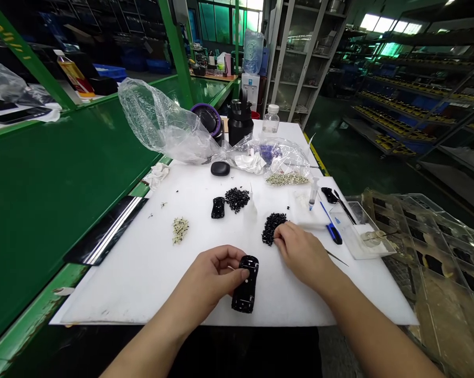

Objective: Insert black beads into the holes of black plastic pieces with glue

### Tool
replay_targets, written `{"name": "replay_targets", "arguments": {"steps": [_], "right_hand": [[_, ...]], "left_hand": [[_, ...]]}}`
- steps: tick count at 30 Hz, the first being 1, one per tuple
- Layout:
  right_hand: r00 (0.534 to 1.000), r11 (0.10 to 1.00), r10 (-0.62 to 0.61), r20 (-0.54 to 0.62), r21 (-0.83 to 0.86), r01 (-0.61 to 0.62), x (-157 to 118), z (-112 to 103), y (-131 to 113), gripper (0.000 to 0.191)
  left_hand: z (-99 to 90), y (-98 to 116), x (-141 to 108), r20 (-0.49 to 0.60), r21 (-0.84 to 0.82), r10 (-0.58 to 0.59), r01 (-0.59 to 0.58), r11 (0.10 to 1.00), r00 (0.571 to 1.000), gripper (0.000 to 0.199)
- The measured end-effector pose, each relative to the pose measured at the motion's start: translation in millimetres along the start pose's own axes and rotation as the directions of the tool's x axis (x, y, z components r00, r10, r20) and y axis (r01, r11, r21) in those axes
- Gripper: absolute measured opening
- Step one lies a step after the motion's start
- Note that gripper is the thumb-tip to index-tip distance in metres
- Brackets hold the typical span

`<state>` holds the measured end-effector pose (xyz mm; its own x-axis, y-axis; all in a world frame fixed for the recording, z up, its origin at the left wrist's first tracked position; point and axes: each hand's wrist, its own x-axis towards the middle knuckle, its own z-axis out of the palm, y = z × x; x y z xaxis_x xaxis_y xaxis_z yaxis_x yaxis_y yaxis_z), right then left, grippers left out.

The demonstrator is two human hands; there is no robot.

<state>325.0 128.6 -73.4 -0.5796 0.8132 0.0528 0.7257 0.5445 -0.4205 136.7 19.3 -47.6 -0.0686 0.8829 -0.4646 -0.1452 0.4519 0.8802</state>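
Observation:
My left hand (217, 278) is closed around a black car-shaped plastic part (245, 294), thumb on its face, just above the near side of the white board. Small light spots show on the part's surface. To the right, my right hand (299, 249) has its fingertips pinched together at the edge of a pile of tiny black pieces (272, 227). Whatever is between those fingertips is hidden. A second black pile (237, 198) lies farther back, beside another black car-shaped part (218, 208). Pale small pieces (180, 230) form a heap on the left.
A white squeeze bottle (251, 210) stands mid-board. On the right lie a syringe (313, 194), a blue-black cutter (334, 234) and a clear tray (358, 231) holding a small jar. Plastic bags (287, 157), a black flask (240, 121) and a clear bottle (271, 119) line the back.

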Motion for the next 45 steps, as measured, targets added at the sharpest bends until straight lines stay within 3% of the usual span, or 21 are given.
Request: {"name": "replay_targets", "arguments": {"steps": [8,20,25,30,32,33,34,36,37,38,40,45], "right_hand": [[0.999,0.999,0.024,-0.041,0.026,-0.023,-8,-2,4,0.012],[0.997,0.994,0.063,-0.049,-0.089,-0.068,0,11,-9,0.011],[0.994,0.995,0.094,-0.058,0.04,-0.092,2,10,-7,0.01],[0.974,0.917,0.215,-0.069,0.356,-0.178,-9,-5,2,0.017],[0.969,0.821,0.246,-0.009,0.533,-0.203,-17,-9,1,0.02],[0.966,0.717,0.257,0.03,0.664,-0.211,-21,-11,-2,0.021],[0.961,0.554,0.267,0.075,0.804,-0.217,-25,-12,-6,0.021],[0.942,0.102,0.281,0.184,0.97,-0.22,-33,-11,-17,0.021],[0.93,-0.116,0.273,0.245,0.968,-0.222,-36,-11,-22,0.021],[0.919,-0.277,0.254,0.3,0.933,-0.227,-39,-10,-28,0.021],[0.908,-0.402,0.222,0.355,0.882,-0.247,-43,-9,-35,0.019],[0.921,-0.427,0.172,0.349,0.869,-0.249,-48,-8,-36,0.016]], "left_hand": [[2.8,4,-2,0.0,0.018,0.017,-0.017,1.0,1.0,0.02],[4.9,0,-1,0.046,0.014,0.049,-0.05,0.999,0.998,0.025],[9.4,3,-2,0.109,0.051,0.049,-0.055,0.997,0.993,0.023],[11.3,9,-12,0.108,0.013,0.032,-0.034,0.999,0.994,0.026],[12.7,11,-16,0.109,0.015,0.039,-0.041,0.999,0.993,0.025],[13.9,12,-17,0.103,0.017,0.039,-0.041,0.999,0.994,0.024],[15.2,13,-18,0.092,0.02,0.038,-0.04,0.999,0.995,0.024],[18.0,15,-19,0.073,0.029,0.03,-0.032,0.999,0.997,0.026],[19.2,16,-20,0.07,0.033,0.029,-0.031,0.999,0.997,0.026],[20.0,16,-20,0.067,0.036,0.028,-0.031,0.999,0.997,0.026],[20.5,16,-21,0.07,0.038,0.034,-0.037,0.999,0.997,0.026],[18.8,16,-24,0.076,0.014,0.027,-0.029,0.999,0.997,0.027]]}}
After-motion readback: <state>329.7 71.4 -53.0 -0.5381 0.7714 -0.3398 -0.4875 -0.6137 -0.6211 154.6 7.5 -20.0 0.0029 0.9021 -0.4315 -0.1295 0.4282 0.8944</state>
